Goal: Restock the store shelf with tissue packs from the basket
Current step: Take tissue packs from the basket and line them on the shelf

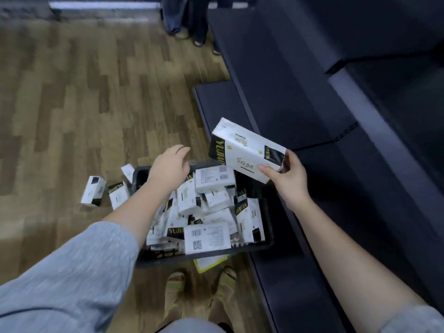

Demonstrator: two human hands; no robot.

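A black basket [266,243] on the floor holds several white tissue packs with black and gold ends [209,236]. My right hand [288,179] grips one tissue pack [245,150] by its near end, lifted above the basket's right side, next to the dark shelf [300,97]. My left hand [170,167] hovers over the basket's far left corner with fingers relaxed, holding nothing. The shelf boards in view are bare.
Three tissue packs [93,191] lie on the wooden floor left of the basket. A yellow-edged sheet [209,260] sticks out under the basket. My sandalled feet [199,292] stand just before it. Another person's legs [189,18] are at the far end of the shelf.
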